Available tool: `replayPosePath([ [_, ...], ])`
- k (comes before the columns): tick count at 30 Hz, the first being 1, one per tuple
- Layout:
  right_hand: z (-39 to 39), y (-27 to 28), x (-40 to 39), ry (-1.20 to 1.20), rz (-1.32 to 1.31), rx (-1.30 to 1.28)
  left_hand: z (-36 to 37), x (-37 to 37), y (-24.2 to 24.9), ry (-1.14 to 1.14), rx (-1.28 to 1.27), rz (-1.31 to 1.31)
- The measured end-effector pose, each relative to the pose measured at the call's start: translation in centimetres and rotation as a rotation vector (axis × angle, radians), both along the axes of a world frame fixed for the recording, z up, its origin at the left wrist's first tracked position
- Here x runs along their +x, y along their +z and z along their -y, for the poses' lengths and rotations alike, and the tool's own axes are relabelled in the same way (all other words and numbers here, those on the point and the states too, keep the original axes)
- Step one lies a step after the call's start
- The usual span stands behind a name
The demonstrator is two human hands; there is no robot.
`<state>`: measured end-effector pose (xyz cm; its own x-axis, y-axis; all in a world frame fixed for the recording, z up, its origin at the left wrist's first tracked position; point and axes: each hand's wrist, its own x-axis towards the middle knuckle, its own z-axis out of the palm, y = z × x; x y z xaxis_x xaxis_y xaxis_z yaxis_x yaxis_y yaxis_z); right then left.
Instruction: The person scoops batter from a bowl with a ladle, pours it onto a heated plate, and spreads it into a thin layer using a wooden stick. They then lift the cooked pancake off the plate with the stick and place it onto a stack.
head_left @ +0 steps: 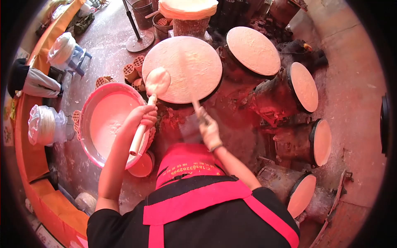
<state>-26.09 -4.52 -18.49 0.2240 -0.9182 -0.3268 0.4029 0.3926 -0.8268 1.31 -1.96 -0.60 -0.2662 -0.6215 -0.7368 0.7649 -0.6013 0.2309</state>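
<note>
My left hand is closed round the wooden handle of a ladle, whose round bowl is over the left edge of a large round griddle. A pale layer covers the griddle's surface. Lower right of it, my right hand grips a thin scraper, blurred by motion, that reaches over the griddle's front edge. A wide pink basin of pale batter sits beside my left forearm.
Several round griddles on stoves, one of them at upper right, curve down the right side. A stack of pale sheets stands behind. Perforated briquettes, a small tub and a person's legs are at left.
</note>
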Motion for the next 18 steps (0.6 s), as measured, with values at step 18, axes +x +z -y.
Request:
replayPosePath([
  [18,-5.5,9.3,-14.8,-0.429,-0.199,0.212,0.4,-16.6,5.7,-0.637,-0.395,0.735],
])
